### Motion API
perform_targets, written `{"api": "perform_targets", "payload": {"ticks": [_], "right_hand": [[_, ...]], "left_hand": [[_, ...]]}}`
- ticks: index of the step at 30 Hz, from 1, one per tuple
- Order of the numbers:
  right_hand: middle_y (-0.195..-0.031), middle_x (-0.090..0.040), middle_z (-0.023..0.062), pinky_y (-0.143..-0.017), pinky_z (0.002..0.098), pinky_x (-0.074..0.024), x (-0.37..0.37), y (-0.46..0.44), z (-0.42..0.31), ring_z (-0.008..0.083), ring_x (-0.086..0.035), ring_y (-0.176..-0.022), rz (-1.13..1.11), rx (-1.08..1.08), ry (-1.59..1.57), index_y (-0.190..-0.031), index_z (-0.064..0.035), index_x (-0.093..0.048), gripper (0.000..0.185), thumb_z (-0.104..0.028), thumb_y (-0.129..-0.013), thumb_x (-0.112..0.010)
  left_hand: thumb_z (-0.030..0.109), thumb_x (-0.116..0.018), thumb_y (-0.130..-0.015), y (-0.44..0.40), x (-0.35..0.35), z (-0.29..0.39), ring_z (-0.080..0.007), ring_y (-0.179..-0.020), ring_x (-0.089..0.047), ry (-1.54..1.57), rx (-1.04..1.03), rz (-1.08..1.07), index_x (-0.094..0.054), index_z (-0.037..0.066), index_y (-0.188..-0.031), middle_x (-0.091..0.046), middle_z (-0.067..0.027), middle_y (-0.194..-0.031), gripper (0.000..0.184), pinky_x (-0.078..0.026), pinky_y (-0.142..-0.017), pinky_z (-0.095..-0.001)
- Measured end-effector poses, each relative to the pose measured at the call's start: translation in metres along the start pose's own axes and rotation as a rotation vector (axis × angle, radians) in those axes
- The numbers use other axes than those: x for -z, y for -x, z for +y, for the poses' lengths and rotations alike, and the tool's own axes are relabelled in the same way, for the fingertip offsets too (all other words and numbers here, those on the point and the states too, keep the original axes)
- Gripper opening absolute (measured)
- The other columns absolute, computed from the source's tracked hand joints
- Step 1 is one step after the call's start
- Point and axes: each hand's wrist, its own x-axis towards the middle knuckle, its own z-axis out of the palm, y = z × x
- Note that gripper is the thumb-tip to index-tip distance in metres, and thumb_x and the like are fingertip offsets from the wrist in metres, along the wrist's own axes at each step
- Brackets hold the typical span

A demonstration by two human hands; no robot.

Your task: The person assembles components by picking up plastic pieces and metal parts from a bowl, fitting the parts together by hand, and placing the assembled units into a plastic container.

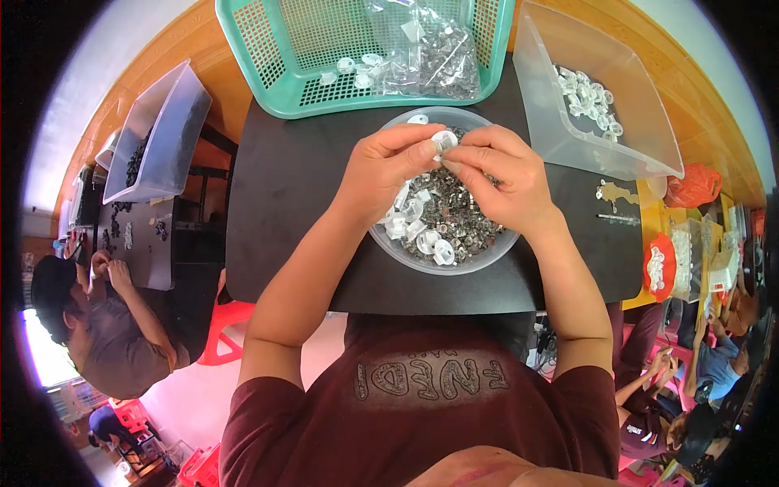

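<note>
Over a clear round bowl (395,256), my left hand (389,172) pinches a small round white plastic piece (444,140) between thumb and fingers. My right hand (507,174) is closed in a pinch against the same piece from the other side. Whatever sits between its fingertips is too small and covered to name. Below both hands, the bowl holds a heap of small shiny metal parts (466,215). More white plastic pieces (414,217) lie along its left side and near its front rim.
Behind the bowl stands a green basket (284,104) with a bag of metal parts (446,65) and several white pieces. A clear bin (641,154) of white pieces is at right. Another bin (174,138) and a seated co-worker (122,333) are at left; other people sit at far right.
</note>
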Motion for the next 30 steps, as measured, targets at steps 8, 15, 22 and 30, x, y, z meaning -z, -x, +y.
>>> {"api": "perform_targets", "payload": {"ticks": [8,15,22,30], "right_hand": [[-0.081,-0.066,0.0061,-0.053,0.0267,-0.0477,-0.006,0.002,-0.006,0.0148,-0.059,-0.061,0.093,-0.172,-0.119,-0.088,-0.0039,-0.07,0.012,-0.003,-0.076,-0.074],[-0.077,-0.065,0.0054,-0.051,0.0264,-0.0463,-0.009,0.003,-0.009,0.0139,-0.057,-0.058,0.121,-0.214,-0.094,-0.082,-0.0039,-0.068,0.008,-0.004,-0.076,-0.073],[-0.072,-0.062,0.0032,-0.053,0.025,-0.0459,-0.006,0.004,-0.012,0.0095,-0.056,-0.059,0.067,-0.439,-0.194,-0.089,-0.0039,-0.066,0.011,-0.007,-0.08,-0.072],[-0.079,-0.066,0.0032,-0.057,0.0245,-0.0477,-0.013,0.005,0.003,0.0068,-0.058,-0.064,0.119,-0.416,-0.411,-0.099,-0.0061,-0.068,0.013,-0.006,-0.086,-0.069]], "left_hand": [[0.009,-0.064,-0.093,0.003,-0.004,0.001,-0.0172,-0.102,-0.063,0.011,-0.072,-0.088,-0.065,-0.003,-0.118,-0.063,-0.0087,-0.115,0.027,-0.053,-0.09,-0.0315],[0.005,-0.065,-0.091,0.003,-0.003,-0.003,-0.0178,-0.102,-0.063,0.011,-0.076,-0.075,-0.067,-0.003,-0.114,-0.062,-0.009,-0.116,0.024,-0.054,-0.09,-0.0311],[0.005,-0.066,-0.091,0.003,0.0,-0.002,-0.0169,-0.102,-0.063,-0.088,-0.109,-0.097,-0.069,0.0,-0.113,-0.062,-0.0073,-0.113,0.023,-0.054,-0.089,-0.0301],[0.016,-0.062,-0.096,0.001,0.0,0.001,-0.0163,-0.102,-0.063,0.165,0.155,0.008,-0.064,0.0,-0.122,-0.066,-0.0073,-0.11,0.03,-0.053,-0.091,-0.0302]]}}
